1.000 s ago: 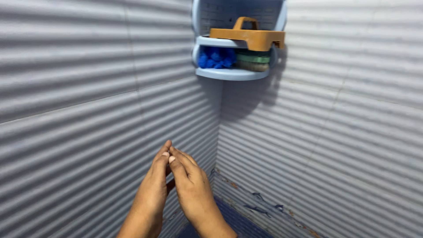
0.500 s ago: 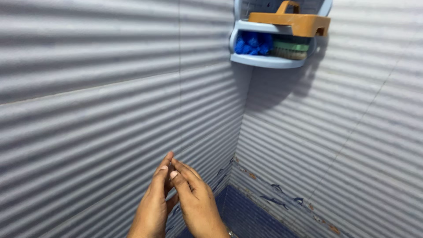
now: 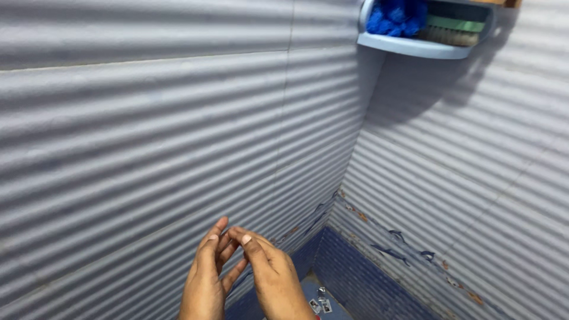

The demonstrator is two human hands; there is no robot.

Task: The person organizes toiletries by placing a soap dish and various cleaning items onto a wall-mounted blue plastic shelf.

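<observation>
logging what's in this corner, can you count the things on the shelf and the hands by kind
corner shelf: 1
blue scrubber: 1
green-backed brush: 1
hands: 2, left hand and right hand, empty, with fingers touching
total: 5
An orange thing shows only as a sliver at the top edge, so it is not counted.

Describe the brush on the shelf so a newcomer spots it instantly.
Follow the corner where the two ribbed grey walls meet up to the pale blue corner shelf. The brush lies on its right half: green back, tan bristles, unlike the bright blue scrubber beside it.
</observation>
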